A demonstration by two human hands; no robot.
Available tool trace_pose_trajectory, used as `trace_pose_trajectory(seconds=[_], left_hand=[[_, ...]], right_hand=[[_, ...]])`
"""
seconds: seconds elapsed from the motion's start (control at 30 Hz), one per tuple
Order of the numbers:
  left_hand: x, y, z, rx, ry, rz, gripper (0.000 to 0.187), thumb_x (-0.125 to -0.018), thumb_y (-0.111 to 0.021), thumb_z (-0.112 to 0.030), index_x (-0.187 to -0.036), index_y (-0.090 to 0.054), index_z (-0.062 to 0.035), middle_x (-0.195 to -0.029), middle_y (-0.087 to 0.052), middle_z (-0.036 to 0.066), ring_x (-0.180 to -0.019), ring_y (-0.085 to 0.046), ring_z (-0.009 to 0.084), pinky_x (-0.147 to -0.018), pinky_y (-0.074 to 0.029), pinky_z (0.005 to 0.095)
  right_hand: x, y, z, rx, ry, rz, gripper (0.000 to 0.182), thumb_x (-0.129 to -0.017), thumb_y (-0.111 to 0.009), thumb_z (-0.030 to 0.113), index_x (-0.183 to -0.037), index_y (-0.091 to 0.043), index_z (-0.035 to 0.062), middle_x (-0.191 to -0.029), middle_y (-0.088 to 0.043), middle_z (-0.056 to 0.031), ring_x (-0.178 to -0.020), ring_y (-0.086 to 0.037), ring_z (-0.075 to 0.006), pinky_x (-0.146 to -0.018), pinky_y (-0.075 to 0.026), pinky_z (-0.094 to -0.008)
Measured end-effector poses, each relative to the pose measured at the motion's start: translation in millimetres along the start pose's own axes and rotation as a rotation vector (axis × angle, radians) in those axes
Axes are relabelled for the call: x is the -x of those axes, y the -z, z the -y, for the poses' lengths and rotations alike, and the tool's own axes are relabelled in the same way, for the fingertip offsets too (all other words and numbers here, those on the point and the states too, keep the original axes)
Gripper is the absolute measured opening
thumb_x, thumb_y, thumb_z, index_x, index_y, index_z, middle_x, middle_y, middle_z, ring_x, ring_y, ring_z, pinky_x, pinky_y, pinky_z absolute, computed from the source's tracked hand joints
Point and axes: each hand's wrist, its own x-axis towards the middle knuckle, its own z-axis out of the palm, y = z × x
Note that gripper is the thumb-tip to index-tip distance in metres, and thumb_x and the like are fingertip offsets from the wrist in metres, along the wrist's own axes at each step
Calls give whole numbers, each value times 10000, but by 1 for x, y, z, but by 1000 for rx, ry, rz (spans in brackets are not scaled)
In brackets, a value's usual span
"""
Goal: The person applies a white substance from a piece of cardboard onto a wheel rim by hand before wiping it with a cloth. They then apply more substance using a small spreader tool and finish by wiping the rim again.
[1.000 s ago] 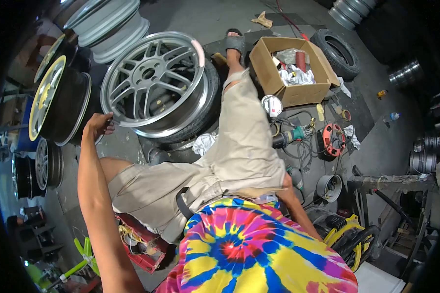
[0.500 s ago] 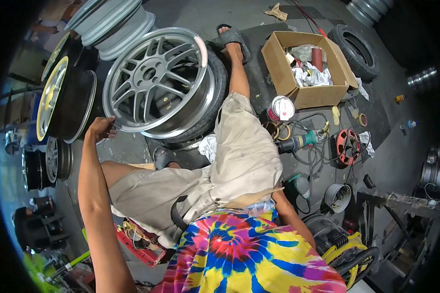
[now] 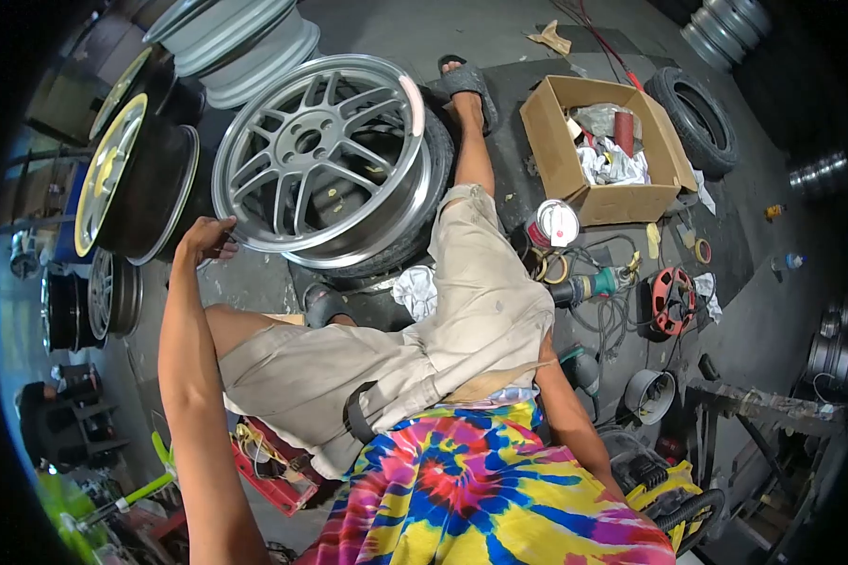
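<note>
A large silver alloy wheel rim [image 3: 320, 155] lies tilted on a black tyre [image 3: 424, 212] on the floor in front of me. My left hand [image 3: 207, 240] grips the rim's lower left edge, arm stretched out. My right arm runs down behind my right thigh at the right; the hand itself is hidden behind my leg and shirt. I sit with my right leg stretched forward, its sandalled foot [image 3: 462, 80] beside the tyre, and my left foot [image 3: 322, 303] tucked under the rim.
Several rims [image 3: 127, 179] stand stacked at the left and more at the top. An open cardboard box [image 3: 605, 151] with rags, a small tyre [image 3: 697, 118], a polisher [image 3: 589, 282], an orange cable reel [image 3: 671, 299], a can [image 3: 554, 224] and a yellow machine [image 3: 674, 494] lie to the right.
The view has shifted slightly, so the rim and box sit a little further right. My left hand keeps its hold on the rim's edge; nothing else has moved.
</note>
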Motion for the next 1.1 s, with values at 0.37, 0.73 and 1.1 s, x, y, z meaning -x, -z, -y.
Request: trace_pose_trajectory(seconds=[0.37,0.73,1.1], left_hand=[[10,-1,-4,16,-5,12,365,-932,-645,-316,-1006,-622,40,-841,-646,142,-694,-673,226,-605,-602,362],[4,8,7,55,-16,60,394,-931,-646,-348,-1068,-624,22,-865,-660,151,-709,-674,226,-620,-595,348],[19,5,-1,27,-18,26,410,-921,-652,-333,-1099,-617,35,-912,-659,153,-745,-697,259,-622,-614,370]], right_hand=[[-9,1,5,27,-1,18,517,-838,-667,253,-1267,-556,-14,-1334,-520,-256,-1235,-500,-397,-1038,-408,-417],[-9,4,10,39,12,29,500,-852,-651,253,-1267,-558,-10,-1332,-520,-260,-1229,-504,-397,-1031,-412,-419],[-3,8,11,65,24,74,484,-867,-636,253,-1268,-560,-6,-1330,-520,-264,-1222,-508,-396,-1024,-417,-422]])
